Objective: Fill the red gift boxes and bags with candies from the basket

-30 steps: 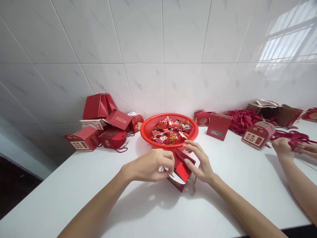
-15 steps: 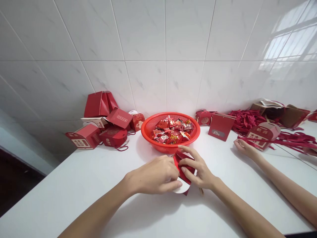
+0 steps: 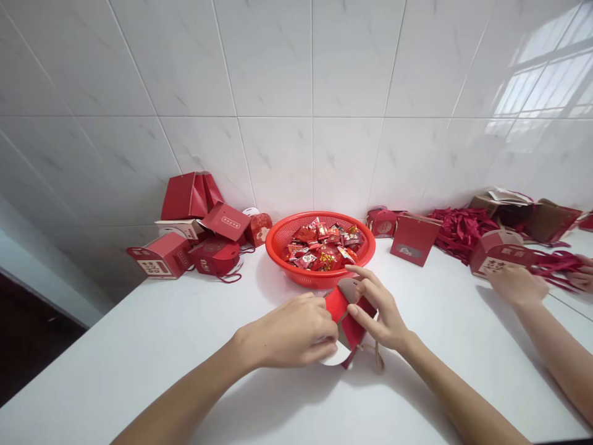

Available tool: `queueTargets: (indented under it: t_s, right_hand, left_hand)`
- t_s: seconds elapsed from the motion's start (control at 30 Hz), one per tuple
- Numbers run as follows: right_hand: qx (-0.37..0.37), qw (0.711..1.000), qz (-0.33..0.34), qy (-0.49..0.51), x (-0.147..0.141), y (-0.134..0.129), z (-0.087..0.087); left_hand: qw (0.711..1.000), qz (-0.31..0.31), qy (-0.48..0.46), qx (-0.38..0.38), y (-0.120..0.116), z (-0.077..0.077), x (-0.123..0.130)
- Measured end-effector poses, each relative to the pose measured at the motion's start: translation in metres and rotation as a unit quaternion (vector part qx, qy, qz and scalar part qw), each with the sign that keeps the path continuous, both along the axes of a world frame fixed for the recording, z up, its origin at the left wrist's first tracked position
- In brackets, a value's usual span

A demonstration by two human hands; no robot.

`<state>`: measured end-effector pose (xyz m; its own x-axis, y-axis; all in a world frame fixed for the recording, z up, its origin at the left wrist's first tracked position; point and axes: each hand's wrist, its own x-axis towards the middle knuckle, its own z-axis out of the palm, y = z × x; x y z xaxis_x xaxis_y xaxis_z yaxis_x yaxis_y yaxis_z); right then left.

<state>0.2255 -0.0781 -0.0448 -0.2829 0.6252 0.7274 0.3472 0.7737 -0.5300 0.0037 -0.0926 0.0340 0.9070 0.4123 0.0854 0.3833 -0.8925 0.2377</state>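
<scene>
White table point(image 3: 115, 358), bearing everything below. Pile of red boxes point(image 3: 215, 254), at left, apparently folded into shape; whether filled, cannot tell. Red basket point(image 3: 315, 282), beyond the hands, well stocked. Left hand point(image 3: 299, 327), closed on the carton's left side, thumb near a white flap point(image 3: 339, 356). Right hand point(image 3: 380, 312), thumb and fingers clasping its right side. Red carton point(image 3: 355, 327), between both hands, just before the basket: partly formed, top not yet closed, contents hidden. Twine loop point(image 3: 378, 358), loose beside it. Wrapped sweets point(image 3: 327, 247), many, in the basket.
</scene>
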Motion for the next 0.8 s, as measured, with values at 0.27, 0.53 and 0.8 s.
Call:
queueTargets:
  t_s: [0.27,0.53,0.8]
  right_hand:
    - [-0.182,0.975,0.059,0.11,0.008,0.002,0.006]
    - [-0.252,0.949,0.174,0.07,0.023,0.009,0.009]
    - [-0.363,0.9,0.239,0.024,0.042,0.014,0.007]
  left_hand:
    - [0.998,-0.044,-0.033,-0.016,-0.001,-0.005,0.004]
    - [0.999,0.005,-0.022,0.046,-0.002,-0.003,0.001]
    - [0.986,0.146,0.031,-0.07,0.003,0.009,-0.009]
